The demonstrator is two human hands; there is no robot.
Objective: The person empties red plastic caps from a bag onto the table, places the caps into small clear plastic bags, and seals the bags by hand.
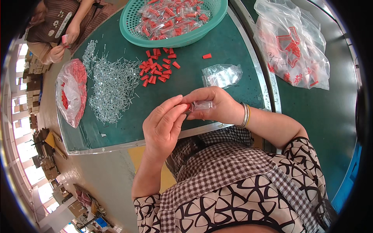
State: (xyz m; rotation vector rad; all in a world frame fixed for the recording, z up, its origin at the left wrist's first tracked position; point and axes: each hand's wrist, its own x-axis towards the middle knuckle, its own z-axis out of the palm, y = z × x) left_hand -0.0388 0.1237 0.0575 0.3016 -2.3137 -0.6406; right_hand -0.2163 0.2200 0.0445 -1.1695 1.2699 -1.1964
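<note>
My left hand (165, 124) is closed, its fingertips pinching a small red tapered plastic piece (189, 106) at the mouth of a small clear plastic bag (204, 105). That bag is gripped by my right hand (222, 104), between thumb and fingers. My fingers partly cover the red piece, so how far it sits inside the bag is hidden. Just beyond my right hand lies a stack of flat clear bags (221, 76). Farther off is a loose group of red tapered pieces (156, 70), with a single red piece (206, 56) apart from them.
A large pile of metal screws (112, 87) spreads over the green table (190, 62), beside an open bag of red pieces (77, 87). At the back stands a green basket (175, 40) of filled packets. Right lies a big plastic bag (287, 46). Another person's hands (58, 52) work far left.
</note>
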